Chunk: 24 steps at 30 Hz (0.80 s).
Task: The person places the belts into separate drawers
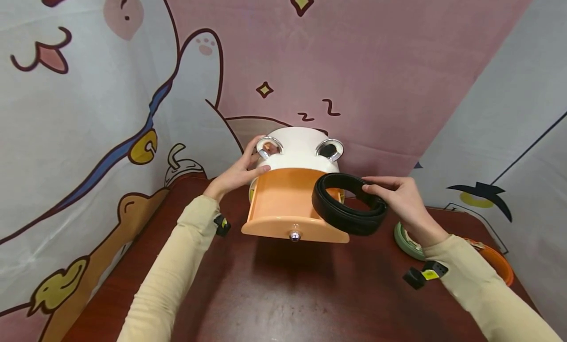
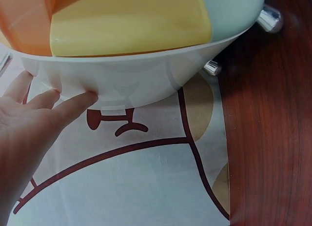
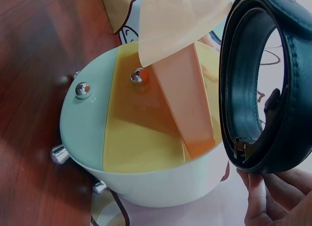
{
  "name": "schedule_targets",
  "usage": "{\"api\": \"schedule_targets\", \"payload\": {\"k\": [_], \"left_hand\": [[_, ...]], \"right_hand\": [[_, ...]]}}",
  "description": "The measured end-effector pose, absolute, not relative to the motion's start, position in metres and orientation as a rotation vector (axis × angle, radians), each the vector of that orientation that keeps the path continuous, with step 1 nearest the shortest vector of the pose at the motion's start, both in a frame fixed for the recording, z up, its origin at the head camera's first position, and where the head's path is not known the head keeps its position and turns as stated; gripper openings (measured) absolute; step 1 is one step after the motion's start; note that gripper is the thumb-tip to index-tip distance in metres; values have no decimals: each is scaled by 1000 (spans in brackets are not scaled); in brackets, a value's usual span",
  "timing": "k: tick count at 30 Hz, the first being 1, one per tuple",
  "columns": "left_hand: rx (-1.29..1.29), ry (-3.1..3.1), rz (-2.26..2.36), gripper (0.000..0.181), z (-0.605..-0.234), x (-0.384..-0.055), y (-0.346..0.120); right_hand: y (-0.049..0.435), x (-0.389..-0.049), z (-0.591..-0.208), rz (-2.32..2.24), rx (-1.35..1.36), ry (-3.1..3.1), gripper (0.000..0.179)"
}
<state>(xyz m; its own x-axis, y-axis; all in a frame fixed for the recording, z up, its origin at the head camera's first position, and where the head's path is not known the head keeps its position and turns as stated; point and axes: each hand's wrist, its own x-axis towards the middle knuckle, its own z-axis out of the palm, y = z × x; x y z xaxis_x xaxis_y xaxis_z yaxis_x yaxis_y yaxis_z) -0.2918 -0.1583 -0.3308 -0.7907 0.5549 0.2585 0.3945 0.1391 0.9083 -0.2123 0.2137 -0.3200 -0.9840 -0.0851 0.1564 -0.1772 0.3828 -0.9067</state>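
Note:
A small white drawer cabinet [image 1: 297, 147] with silver ring ears stands on the table. Its top orange drawer [image 1: 288, 194] is pulled out; below it the yellow drawer [image 3: 141, 148] and green drawer [image 3: 80, 118] are closed. My left hand [image 1: 239, 172] rests on the cabinet's left side, thumb near the upper front edge, fingertips pressing the white wall [image 2: 122, 79]. With thumb and fingers, my right hand [image 1: 400, 202] pinches a coiled black belt [image 1: 341, 211], held at the right front of the orange drawer. The far part of the drawer's inside is hidden by the cabinet top.
To the right, a green coil [image 1: 405, 243] that looks like a belt lies on the table [image 1: 283, 302]. An orange coil [image 1: 500, 263] lies further right, partly behind my right forearm. A printed cartoon cloth [image 1: 354, 61] hangs close behind the cabinet.

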Motion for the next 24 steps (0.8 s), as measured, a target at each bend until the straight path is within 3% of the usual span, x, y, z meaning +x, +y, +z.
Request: {"api": "schedule_targets", "payload": {"k": [24], "left_hand": [[925,2286,1718,78,-329,-289,-158]], "right_hand": [[179,-228,-317,1673,309,-2579,31]]}}
